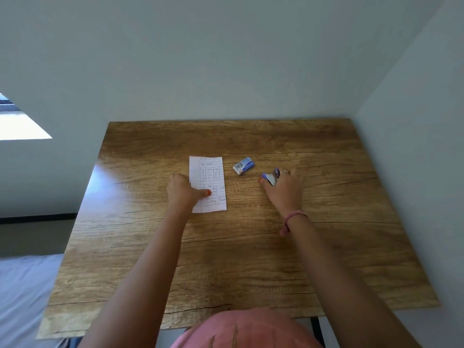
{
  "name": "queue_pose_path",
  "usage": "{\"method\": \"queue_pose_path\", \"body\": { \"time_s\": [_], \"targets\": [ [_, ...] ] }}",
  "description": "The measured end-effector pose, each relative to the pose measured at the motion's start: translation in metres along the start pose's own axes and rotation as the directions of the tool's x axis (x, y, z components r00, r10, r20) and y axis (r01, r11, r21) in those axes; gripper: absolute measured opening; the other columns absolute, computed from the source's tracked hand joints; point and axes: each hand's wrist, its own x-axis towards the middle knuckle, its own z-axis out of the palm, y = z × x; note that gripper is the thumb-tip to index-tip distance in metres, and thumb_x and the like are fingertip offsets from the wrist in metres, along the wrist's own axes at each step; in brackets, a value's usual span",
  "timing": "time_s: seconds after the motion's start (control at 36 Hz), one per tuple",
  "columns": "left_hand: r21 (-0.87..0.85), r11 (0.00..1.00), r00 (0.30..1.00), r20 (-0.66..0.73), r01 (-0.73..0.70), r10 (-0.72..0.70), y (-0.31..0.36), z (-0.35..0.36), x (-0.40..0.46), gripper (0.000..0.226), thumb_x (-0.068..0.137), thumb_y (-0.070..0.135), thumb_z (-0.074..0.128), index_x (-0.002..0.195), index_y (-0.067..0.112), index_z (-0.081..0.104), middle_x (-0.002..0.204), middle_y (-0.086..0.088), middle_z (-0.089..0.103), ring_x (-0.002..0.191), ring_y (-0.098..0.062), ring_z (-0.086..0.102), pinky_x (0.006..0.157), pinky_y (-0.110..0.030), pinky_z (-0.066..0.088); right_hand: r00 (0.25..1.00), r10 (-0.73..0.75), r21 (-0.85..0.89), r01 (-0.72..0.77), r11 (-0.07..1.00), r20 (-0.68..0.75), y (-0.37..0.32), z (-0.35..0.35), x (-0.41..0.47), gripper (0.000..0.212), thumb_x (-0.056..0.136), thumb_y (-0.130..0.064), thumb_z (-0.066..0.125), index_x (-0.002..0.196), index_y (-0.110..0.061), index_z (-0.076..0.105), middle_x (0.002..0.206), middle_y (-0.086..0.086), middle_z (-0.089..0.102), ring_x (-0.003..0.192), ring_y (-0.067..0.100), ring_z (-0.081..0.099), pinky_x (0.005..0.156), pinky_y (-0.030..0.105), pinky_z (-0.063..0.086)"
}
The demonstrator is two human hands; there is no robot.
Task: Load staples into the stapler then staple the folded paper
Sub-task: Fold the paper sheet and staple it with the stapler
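1. A wooden table [226, 259] fills the middle of the view, its far edge against a pale wall [226, 59] and its right edge close to a second wall; both bare forearms reach forward over the tabletop from the near edge.

2. The folded paper [211, 177] lies flat on the table left of centre, long side running away from the viewer; it is lined and carries handwritten notes and small ruled tables, too small to read.

3. The left hand [182, 193] rests on the paper's left edge, curled in on itself; the thumb, with an orange-painted nail, presses on the sheet's lower left part; whether the fingers pinch the paper or only hold it down cannot be told.

4. A small box of staples [243, 166], blue and white, lies on the table just right of the paper's far end, apart from both hands and tilted slightly.

5. The stapler [272, 177], small, blue and metal, sits on the table right of the box; the right hand [283, 190] is closed around it from the near side, fingers wrapped over its right side and the thumb, also orange-nailed, at its left end; the stapler is partly hidden by the hand, so whether it is open or shut cannot be told.

6. A ring shows on a finger of the right hand; a pink band [292, 221] circles the right wrist.

7. Pink clothing [251, 330] shows at the bottom edge; a bright window [20, 124] sits in the wall at far left.
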Motion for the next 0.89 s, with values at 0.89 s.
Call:
{"method": "queue_pose_path", "body": {
  "time_s": [0.89],
  "targets": [
    [-0.785, 0.62, 0.969, 0.144, -0.011, 0.199, -0.003, -0.012, -0.044, 0.017, 0.092, 0.017, 0.061, 0.103, 0.018, 0.048, 0.11, -0.012, 0.07, 0.094, -0.025, 0.07, 0.077, -0.041, 0.058, 0.786, -0.21, 0.794, -0.492, 0.356, 0.581, -0.039, -0.018, -0.047, 0.015, 0.084, -0.012, 0.072, 0.099, -0.01, 0.07, 0.097, 0.003, 0.077, 0.088, 0.015, 0.073, 0.065, 0.02, 0.057]
  ]
}}
